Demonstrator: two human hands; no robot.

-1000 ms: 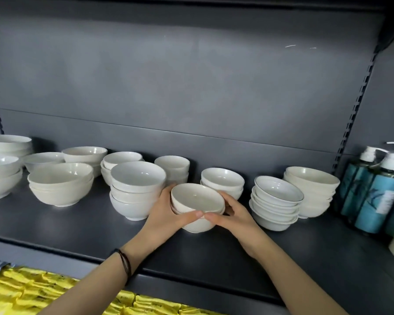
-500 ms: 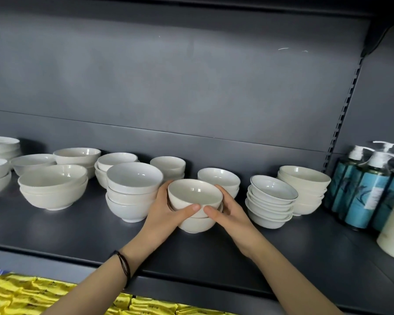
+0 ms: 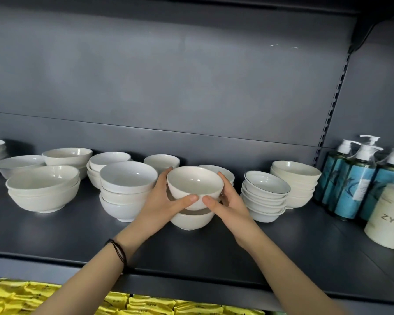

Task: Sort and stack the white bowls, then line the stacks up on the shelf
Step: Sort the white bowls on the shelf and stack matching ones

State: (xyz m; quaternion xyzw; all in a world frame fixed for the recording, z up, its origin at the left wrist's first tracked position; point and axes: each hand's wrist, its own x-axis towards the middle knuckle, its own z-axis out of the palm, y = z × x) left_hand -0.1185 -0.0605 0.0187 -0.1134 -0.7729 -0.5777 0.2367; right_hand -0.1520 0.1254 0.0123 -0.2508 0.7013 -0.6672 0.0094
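A small white bowl (image 3: 195, 185) hangs just above a second bowl (image 3: 191, 219) that rests on the dark shelf (image 3: 214, 253). My left hand (image 3: 163, 204) grips its left side and my right hand (image 3: 225, 206) its right side, thumbs nearly meeting in front. White bowl stacks stand around: a stack of three (image 3: 125, 189) to the left, a wide stack (image 3: 43, 189) further left, and a blue-rimmed stack (image 3: 264, 196) to the right.
More bowls line the back: (image 3: 67, 156), (image 3: 109, 161), (image 3: 160, 162), (image 3: 293, 180). Teal pump bottles (image 3: 350, 183) and a cream container (image 3: 389, 217) stand at the right. Yellow packets (image 3: 146, 303) fill the shelf below.
Both hands have lifted the top bowl off the one beneath it; a gap now shows between the two. The camera moved closer and slightly left.
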